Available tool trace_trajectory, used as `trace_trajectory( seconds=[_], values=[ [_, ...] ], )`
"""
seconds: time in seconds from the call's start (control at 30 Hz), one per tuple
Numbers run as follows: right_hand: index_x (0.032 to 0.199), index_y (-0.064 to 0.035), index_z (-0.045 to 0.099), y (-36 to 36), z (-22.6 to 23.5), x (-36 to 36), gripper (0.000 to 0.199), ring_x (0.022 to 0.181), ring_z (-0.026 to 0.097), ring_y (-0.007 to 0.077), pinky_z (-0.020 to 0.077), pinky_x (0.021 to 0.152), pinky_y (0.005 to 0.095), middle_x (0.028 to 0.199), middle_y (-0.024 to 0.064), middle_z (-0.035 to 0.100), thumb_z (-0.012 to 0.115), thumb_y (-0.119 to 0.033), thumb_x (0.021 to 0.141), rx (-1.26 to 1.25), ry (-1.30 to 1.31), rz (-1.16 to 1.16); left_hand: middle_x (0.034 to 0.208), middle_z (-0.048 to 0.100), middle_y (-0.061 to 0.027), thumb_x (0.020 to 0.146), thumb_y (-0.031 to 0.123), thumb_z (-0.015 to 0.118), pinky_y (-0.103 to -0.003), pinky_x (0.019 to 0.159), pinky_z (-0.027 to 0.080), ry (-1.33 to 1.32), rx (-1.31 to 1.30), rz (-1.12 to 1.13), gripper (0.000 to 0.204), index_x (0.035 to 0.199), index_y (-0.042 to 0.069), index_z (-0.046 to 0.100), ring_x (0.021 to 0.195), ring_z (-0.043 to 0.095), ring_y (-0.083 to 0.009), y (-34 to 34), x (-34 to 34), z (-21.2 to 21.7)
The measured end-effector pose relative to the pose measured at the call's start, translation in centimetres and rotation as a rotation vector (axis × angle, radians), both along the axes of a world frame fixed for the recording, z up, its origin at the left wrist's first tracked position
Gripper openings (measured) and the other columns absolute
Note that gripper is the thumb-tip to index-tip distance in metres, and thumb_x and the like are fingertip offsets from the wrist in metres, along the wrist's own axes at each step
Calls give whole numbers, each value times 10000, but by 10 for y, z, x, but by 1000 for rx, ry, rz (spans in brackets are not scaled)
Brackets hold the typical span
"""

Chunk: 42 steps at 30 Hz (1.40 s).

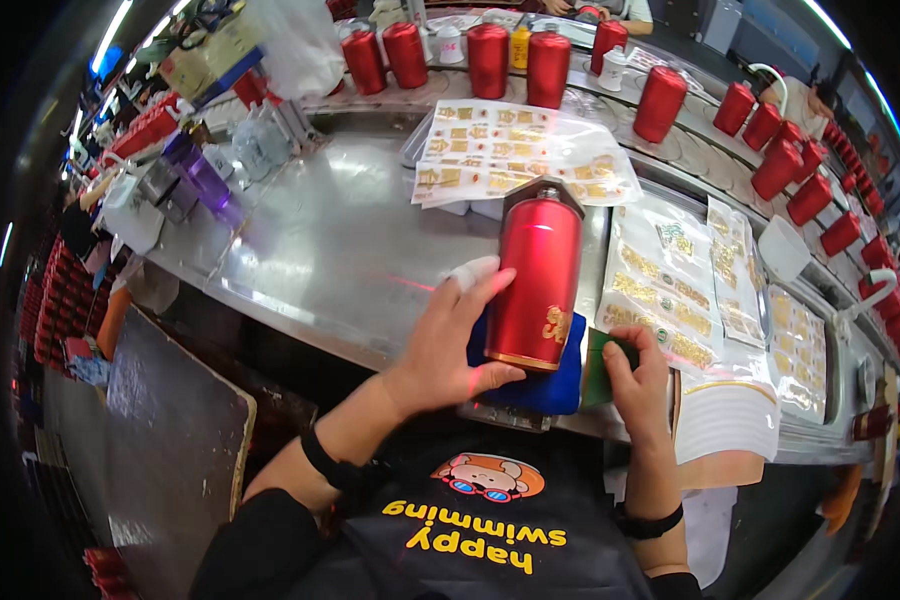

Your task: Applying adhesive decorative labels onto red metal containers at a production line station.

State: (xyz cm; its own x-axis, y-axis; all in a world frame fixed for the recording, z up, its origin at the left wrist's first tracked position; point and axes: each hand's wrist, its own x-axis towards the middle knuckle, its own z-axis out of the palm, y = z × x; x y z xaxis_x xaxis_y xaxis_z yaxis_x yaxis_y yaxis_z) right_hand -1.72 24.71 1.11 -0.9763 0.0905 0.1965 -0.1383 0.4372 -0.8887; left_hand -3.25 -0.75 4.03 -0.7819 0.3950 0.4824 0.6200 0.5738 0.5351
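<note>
A shiny red metal bottle (538,275) with gold marking near its base lies on a blue cloth (560,393). Its neck points away from me, by a dark angular support (573,197). My left hand (448,330) grips the bottle's left side, with a white wrapping round one finger and the thumb by the base. To the right of the base, my right hand (638,378) pinches a flat green piece (597,368) between thumb and fingers. Whether this piece is cloth or card, I cannot tell. Gold sticker sheets (660,285) lie beside that hand.
More sticker sheets (515,145) lie beyond the bottle. Several red bottles, one of them here (487,62), stand along a curving conveyor (700,150). A purple bottle (198,172) stands on the metal table (320,215) at left. White curved sheets (727,420) hang at the right edge.
</note>
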Motion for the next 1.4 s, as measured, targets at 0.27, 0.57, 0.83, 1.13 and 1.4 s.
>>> trace_trajectory(
  seconds=[0.27, 0.57, 0.83, 1.13, 1.4],
  values=[
    [1041, 40, 592, 27, 51, -51, 235, 824, 595, 382, 475, 756, 439, 912, 213, 603, 596, -150, 902, 482, 66, 43, 1322, 495, -140, 839, 377, 687, -373, 962, 427, -730, 271, 220, 721, 1405, 44, 388, 1070, 548, -219, -74, -104, 15],
    [1080, 2, 595, 45, 42, -255, 399, 776, 592, 252, 529, 698, 386, 862, 123, 617, 635, -320, 848, 22, -494, -48, 1135, 575, -57, 874, 400, 610, -353, 752, 521, -1137, 880, 448, 440, 1178, 87, 554, 864, 560, -184, -75, -189, -4],
    [978, -20, 650, -8, 75, -281, 234, 697, 598, 169, 464, 599, 325, 785, 97, 649, 572, -154, 804, 294, -82, 170, 802, 595, 14, 852, 201, 560, -250, 520, 462, -774, 650, 443, 201, 1018, 97, 608, 574, 521, -80, -69, -201, 31],
    [865, -76, 728, -98, 70, -311, 186, 795, 666, 319, 530, 716, 419, 846, 158, 692, 681, -202, 737, 804, 462, 586, 976, 669, 9, 883, 192, 575, -197, 613, 385, -316, 760, 500, 207, 1028, 98, 688, 785, 576, -53, -168, -110, 47],
    [1084, -39, 654, 30, 137, -213, 369, 991, 646, 325, 502, 877, 409, 1024, 175, 676, 543, -321, 874, 662, 234, 495, 927, 591, -44, 904, 371, 572, -236, 553, 413, -531, 608, 1189, 339, 1068, 76, 600, 694, 510, -124, -285, -41, -56]
  ],
)
